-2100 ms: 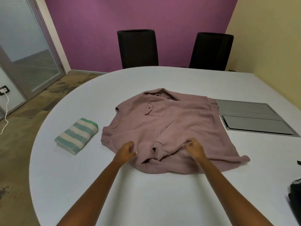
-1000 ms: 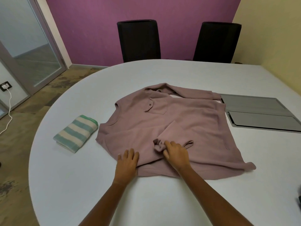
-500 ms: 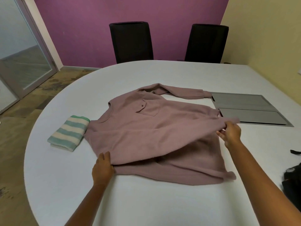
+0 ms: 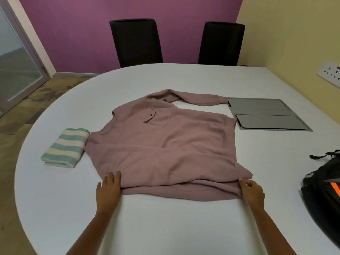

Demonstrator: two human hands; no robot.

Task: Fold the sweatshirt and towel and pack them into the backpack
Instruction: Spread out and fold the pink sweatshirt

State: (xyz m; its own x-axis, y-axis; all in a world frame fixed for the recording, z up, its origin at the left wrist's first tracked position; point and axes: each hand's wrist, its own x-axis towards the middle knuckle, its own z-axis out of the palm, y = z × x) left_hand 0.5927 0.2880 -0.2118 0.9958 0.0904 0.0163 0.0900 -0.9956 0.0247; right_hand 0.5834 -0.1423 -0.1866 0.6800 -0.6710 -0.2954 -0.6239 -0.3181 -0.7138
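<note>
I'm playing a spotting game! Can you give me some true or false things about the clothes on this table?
1. The striped towel is already folded. True.
2. The pink sweatshirt is inside the backpack. False: it lies spread on the white table.
3. Both hands touch the sweatshirt's near edge. True: left hand, right hand.
4. The towel lies right of the sweatshirt. False: it lies left.

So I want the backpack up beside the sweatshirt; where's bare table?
Free: near edge below the sweatshirt, between both hands; also between hem and backpack. Crowded: towel touches the left side; grey panels far right.
</note>
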